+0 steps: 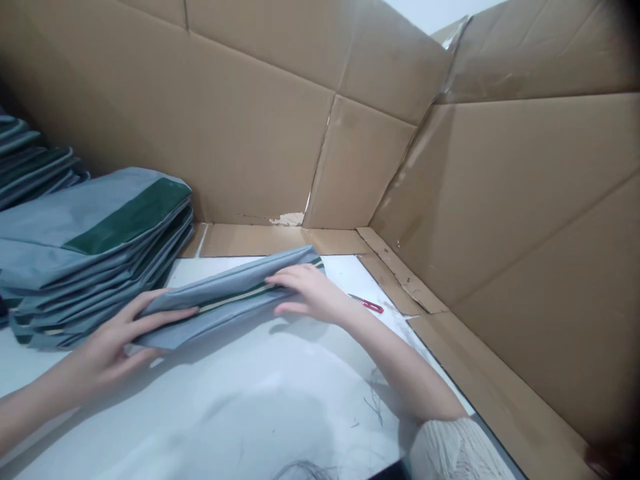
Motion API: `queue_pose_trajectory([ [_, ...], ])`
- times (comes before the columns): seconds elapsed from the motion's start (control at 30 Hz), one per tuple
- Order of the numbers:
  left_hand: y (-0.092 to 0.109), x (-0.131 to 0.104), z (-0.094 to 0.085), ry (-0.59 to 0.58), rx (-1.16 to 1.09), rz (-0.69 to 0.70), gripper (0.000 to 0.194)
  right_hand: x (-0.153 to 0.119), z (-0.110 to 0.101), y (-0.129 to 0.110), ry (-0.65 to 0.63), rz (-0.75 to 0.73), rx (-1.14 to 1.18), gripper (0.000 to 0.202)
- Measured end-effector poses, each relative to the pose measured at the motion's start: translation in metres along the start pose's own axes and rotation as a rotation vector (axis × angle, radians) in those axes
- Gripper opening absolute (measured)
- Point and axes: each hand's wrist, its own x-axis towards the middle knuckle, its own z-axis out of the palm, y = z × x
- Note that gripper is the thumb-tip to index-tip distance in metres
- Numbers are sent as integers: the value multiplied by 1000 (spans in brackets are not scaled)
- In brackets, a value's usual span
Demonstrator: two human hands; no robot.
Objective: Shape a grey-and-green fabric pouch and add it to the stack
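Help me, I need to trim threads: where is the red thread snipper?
The red thread snipper lies on the white table, just right of the right hand.

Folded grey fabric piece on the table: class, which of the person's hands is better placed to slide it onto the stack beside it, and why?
Probably the left hand: it grips the end of the folded grey fabric piece next to the stack. The right hand presses the far end, away from the stack.

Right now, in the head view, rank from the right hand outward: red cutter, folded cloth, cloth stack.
1. Folded cloth: under the right hand, touching.
2. Red cutter: just right, on the table.
3. Cloth stack: far left.
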Motion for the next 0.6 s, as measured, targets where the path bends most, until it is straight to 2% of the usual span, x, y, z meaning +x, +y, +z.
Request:
queue_pose_trajectory([
  [0.03,-6,-1,-1,8,-12,-10,37,-5,-4,4,88,92,54,46],
  [0.1,-16,-1,-2,10,-17,9,37,-15,-8,8,191,302,106,38],
  [0.17,-21,1,-1,-6,7,79,37,-19,-7,5,177,435,100,31],
  [0.27,-17,4,2,-18,20,159,42,-17,-2,-7,41,469,77,31],
  [0.37,-8,2,6,11,-47,122,42,-13,-1,-14,-87,525,119,34],
  [0.43,-4,1,7,3,-50,117,42,-12,-1,-16,-159,527,171,27],
  [0.5,-1,0,8,-12,-14,131,44,-11,1,-20,-148,473,187,17],
  [0.6,1,1,9,-20,30,146,47,-10,10,-34,-27,386,135,13],
])
